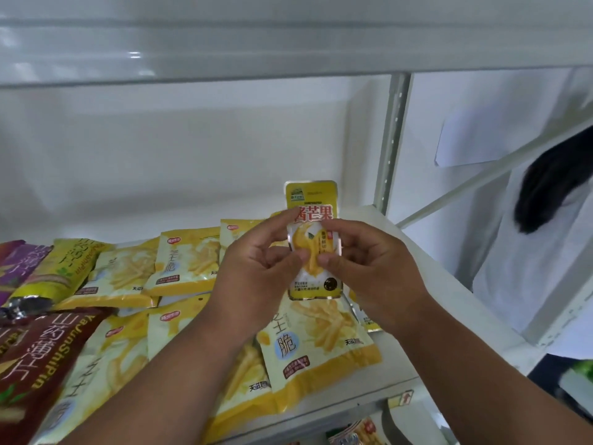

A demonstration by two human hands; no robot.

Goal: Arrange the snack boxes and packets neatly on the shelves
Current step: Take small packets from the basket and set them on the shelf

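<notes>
While both hands meet above the shelf (417, 261), the scene reads so:

Packet: small yellow mango packet (313, 239), silver-edged, red characters on a white band, fruit pictured below.
Direction: upright, long axis vertical, top edge toward the shelf's back wall, printed face to the camera.
Place: held in the air over the chip packets (317, 335) lying flat on the shelf.
Left hand (260, 264): fingers curled, pinching the packet's left edge.
Right hand (362, 264): fingers curled, apparently pinching its right edge.
</notes>
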